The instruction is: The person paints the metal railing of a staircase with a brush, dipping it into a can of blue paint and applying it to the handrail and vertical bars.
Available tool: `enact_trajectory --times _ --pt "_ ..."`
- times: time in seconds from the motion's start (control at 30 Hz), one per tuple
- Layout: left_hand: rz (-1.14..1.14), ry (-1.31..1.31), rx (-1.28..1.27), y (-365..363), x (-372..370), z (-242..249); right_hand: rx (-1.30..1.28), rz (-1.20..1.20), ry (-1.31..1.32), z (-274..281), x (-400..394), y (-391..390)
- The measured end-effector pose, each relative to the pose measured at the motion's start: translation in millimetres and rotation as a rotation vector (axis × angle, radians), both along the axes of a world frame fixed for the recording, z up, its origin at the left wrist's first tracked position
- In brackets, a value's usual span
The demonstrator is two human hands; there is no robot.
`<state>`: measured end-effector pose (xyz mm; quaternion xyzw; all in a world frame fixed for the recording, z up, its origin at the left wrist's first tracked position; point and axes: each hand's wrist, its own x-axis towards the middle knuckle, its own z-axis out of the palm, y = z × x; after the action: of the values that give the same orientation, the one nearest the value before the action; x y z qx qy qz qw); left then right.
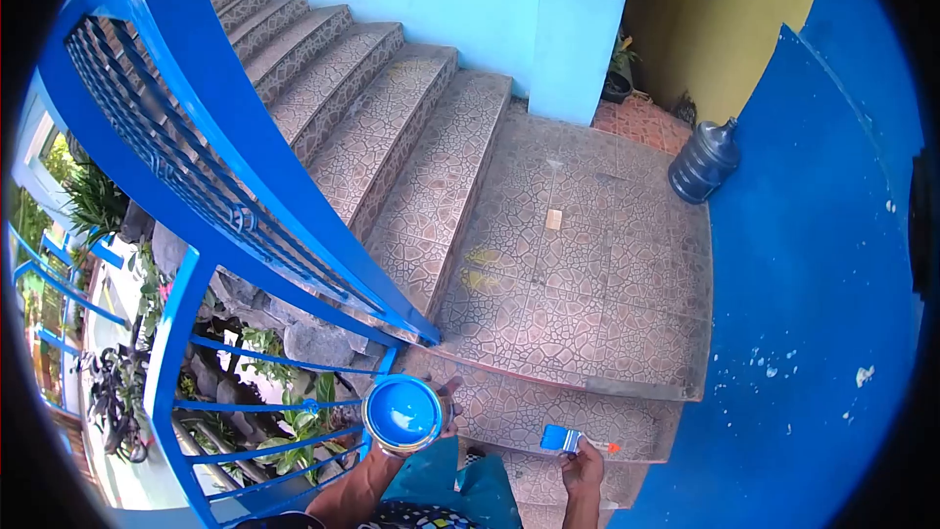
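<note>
Two hands busy: left hand [449, 410] grips an open round tin of blue paint [401, 412] beside the blue metal railing [257, 149], right hand [584, 468] pinches a flat blue-bristled paintbrush [569, 441], long axis crosswise, bristles toward the tin, well apart.

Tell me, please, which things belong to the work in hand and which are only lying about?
In use:
paint can, held in the left hand
paintbrush with blue bristles, in the right hand

Just there:
large bottle, on the tiled floor
small pale piece, perhaps loose, same floor
potted plant, beside the light blue pillar
</note>
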<state>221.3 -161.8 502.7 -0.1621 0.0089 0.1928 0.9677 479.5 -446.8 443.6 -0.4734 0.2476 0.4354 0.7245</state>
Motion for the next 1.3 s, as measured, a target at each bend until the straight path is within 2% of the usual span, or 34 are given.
enact_trajectory --times 0.1,0.17,0.2,0.27,0.37,0.5,0.83,1.07,1.13,1.23,1.3 --pt "-0.080 -0.010 -0.030 6.7 26.1 19.0 0.003 0.027 -0.052 36.2 38.6 21.5" --pt "-0.139 -0.218 -0.110 10.6 41.7 22.7 0.007 0.019 -0.067 61.6 63.7 46.0" --pt "-0.055 -0.179 -0.049 7.7 54.2 60.3 0.016 0.028 -0.066 73.0 76.3 60.4" --pt "0.010 -0.137 0.022 14.2 71.4 90.7 0.035 0.038 -0.064 90.7 100.4 90.1" --pt "-0.013 -0.133 0.047 28.8 85.7 100.4 0.062 0.039 -0.044 122.3 131.7 136.0" --pt "-0.005 -0.126 0.020 62.4 113.4 138.6 0.103 0.075 -0.061 187.5 165.9 186.1" --pt "0.126 -0.154 -0.013 111.6 185.8 219.7 0.249 0.116 -0.149 284.4 257.5 254.2" --pt "0.304 -0.230 -0.066 155.1 260.4 255.7 0.236 0.381 -0.220 348.9 345.9 380.4" --pt "0.382 -0.254 -0.071 164.0 282.5 264.7 0.258 0.554 -0.200 365.0 376.7 422.5" --pt "0.560 -0.256 -0.030 172.7 314.4 280.5 0.256 0.778 -0.204 418.0 402.0 499.0" --pt "0.632 -0.151 -0.034 180.4 326.2 314.0 0.328 0.937 -0.240 445.0 418.4 546.2"
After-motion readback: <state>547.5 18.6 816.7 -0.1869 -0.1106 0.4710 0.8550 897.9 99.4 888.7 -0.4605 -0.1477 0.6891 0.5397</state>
